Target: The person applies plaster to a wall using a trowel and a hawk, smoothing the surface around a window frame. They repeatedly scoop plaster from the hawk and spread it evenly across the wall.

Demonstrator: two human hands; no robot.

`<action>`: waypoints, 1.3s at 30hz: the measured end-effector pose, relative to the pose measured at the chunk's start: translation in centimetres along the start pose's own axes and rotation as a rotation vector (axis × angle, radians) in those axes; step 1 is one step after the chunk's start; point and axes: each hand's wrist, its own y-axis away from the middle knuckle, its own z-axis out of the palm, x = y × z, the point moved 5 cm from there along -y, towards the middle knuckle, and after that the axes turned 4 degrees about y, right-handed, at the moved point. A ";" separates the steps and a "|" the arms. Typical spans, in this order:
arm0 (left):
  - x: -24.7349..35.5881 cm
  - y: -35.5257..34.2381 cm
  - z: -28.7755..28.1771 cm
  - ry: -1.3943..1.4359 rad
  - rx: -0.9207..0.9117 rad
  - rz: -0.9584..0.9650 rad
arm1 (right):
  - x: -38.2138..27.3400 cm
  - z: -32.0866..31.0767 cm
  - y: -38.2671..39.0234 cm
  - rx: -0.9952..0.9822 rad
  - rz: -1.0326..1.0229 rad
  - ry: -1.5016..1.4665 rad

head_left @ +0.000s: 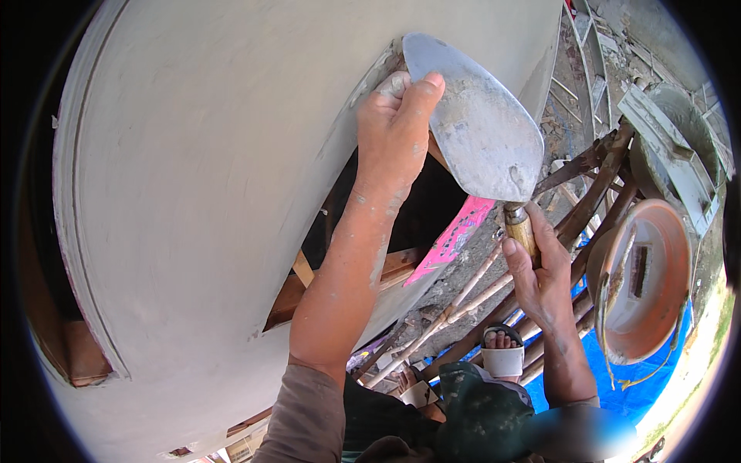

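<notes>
My right hand (546, 270) grips the wooden handle of a trowel (486, 127). The broad grey blade points up and to the left, smeared with mortar. My left hand (397, 127) is closed beside the blade's far left edge, its thumb overlapping the metal. Grey paste coats its fingers, and whatever they pinch is hidden. Both hands are in front of a smooth plastered wall (208, 154), at the edge of a dark opening (347, 208) with wooden pieces inside. A bright pink strip (451, 239) runs along the opening's lower right side.
An orange-rimmed basin (683, 239) with rope handles hangs or rests at the right, above blue sheeting (641, 393). Behind it is a grey bucket (664, 116). Wooden poles (594, 201) form a scaffold under my sandalled feet (502, 347). Rubble lies beyond, near a metal frame (590, 62).
</notes>
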 end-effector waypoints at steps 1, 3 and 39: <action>0.1 -0.1 -0.1 0.006 0.010 0.000 | 0.0 0.0 -0.2 -0.001 0.001 -0.002; 0.2 -0.3 -0.1 0.015 0.033 0.003 | -0.1 -0.1 -0.6 -0.006 -0.025 0.023; 0.2 -0.5 -0.2 0.028 0.069 0.046 | -2.0 -1.2 -0.5 -0.011 0.057 -0.020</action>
